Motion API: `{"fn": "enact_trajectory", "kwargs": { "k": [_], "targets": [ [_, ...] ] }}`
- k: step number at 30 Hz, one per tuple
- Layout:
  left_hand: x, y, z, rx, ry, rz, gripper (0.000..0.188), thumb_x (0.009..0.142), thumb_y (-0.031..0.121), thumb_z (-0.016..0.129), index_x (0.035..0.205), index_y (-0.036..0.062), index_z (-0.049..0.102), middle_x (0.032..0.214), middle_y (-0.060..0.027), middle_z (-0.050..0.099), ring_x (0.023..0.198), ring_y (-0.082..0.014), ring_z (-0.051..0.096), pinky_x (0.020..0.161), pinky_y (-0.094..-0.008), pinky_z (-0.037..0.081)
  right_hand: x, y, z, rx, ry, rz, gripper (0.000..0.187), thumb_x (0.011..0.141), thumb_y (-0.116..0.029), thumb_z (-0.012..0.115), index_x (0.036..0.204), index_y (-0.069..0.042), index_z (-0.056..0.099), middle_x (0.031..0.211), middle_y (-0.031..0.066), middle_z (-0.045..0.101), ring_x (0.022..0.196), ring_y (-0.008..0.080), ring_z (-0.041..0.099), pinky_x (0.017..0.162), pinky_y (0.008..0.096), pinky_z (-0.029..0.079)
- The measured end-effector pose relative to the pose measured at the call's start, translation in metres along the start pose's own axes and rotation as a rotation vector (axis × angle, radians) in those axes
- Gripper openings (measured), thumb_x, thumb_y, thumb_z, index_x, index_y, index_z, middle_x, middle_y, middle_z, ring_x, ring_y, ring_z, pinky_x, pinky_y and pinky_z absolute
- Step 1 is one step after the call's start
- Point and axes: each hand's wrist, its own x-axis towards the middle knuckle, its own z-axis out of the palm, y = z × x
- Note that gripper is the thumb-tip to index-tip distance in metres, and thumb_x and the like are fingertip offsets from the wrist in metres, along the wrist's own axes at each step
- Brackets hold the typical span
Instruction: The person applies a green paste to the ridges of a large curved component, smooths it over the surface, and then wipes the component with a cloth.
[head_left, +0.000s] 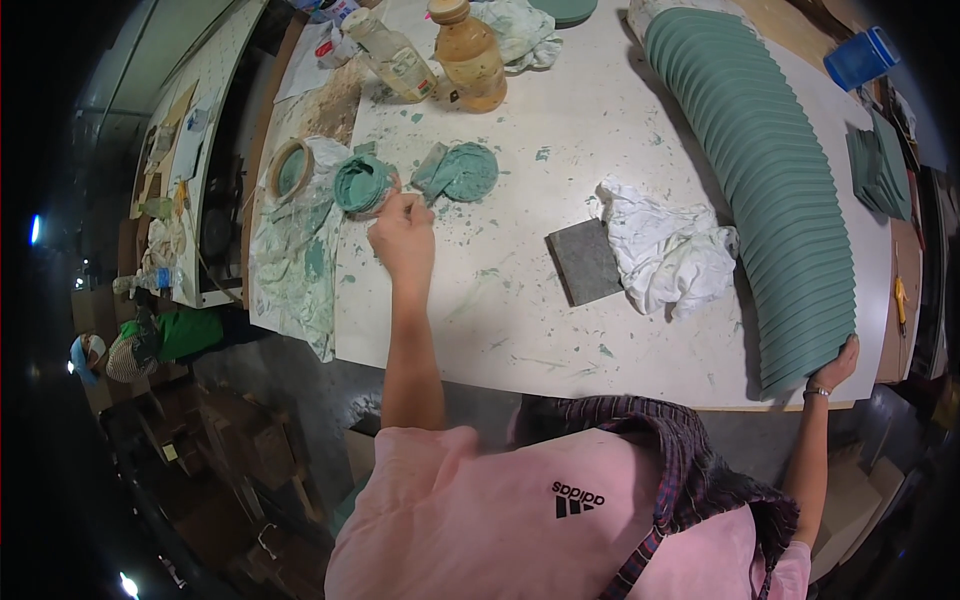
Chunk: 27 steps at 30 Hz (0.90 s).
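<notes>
My left hand (404, 236) reaches over the table with its fingers curled, against the near right side of a small round tub (362, 184) of thick green paste. What the fingers hold is hidden. Just right of them, a flat scraper-like piece (430, 170) smeared green lies against a round patch of green paste (470, 171). At the table's right, a long overlapping row of green sheets (775, 190) curves from the far side to the near edge. My right hand (836, 368) is closed around the near end of this row.
A grey square block (585, 262) lies beside a crumpled white cloth (668, 250). Two bottles, one clear (392, 58) and one amber (470, 60), stand at the back left. A tape roll (291, 170) rests on stained plastic. Farther right are loose green sheets (880, 165) and a yellow cutter (900, 303).
</notes>
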Motion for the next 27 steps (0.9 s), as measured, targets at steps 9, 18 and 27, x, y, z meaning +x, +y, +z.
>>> {"fn": "enact_trajectory", "kwargs": {
  "k": [9, 18, 27],
  "targets": [
    [-0.003, 0.007, 0.002, -0.008, -0.034, -0.029, 0.008, 0.084, 0.002, 0.061, 0.079, -0.0033, 0.065, 0.062, -0.0065, 0.064, 0.057, -0.0099, 0.058, 0.06, -0.0255, 0.047, -0.001, -0.002, 0.002, -0.011, 0.002, -0.02, 0.032, 0.098, -0.025, 0.046, 0.097, 0.004, 0.059, 0.09, 0.0051, 0.057, 0.084, 0.016, 0.05, 0.082, 0.03, 0.041],
    [-0.004, -0.007, 0.003, -0.313, -0.098, -0.189, 0.009, 0.086, 0.004, 0.06, 0.083, -0.0027, 0.064, 0.066, -0.0083, 0.065, 0.053, -0.0115, 0.058, 0.051, -0.0237, 0.044, 0.0, -0.002, 0.003, -0.039, -0.014, -0.044, 0.034, 0.098, -0.025, 0.046, 0.099, 0.005, 0.06, 0.092, 0.0052, 0.058, 0.086, 0.0159, 0.051, 0.083, 0.0298, 0.041],
    [-0.007, -0.001, 0.009, -0.87, -0.147, -0.553, 0.006, 0.08, -0.003, 0.058, 0.082, -0.0008, 0.064, 0.069, -0.0067, 0.061, 0.055, -0.0092, 0.051, 0.047, -0.0192, 0.036, -0.002, 0.009, -0.02, -0.482, -0.087, -0.383, 0.028, 0.093, -0.018, 0.044, 0.101, 0.003, 0.061, 0.093, 0.0138, 0.062, 0.085, 0.0249, 0.057, 0.076, 0.0355, 0.045]
  ]
}}
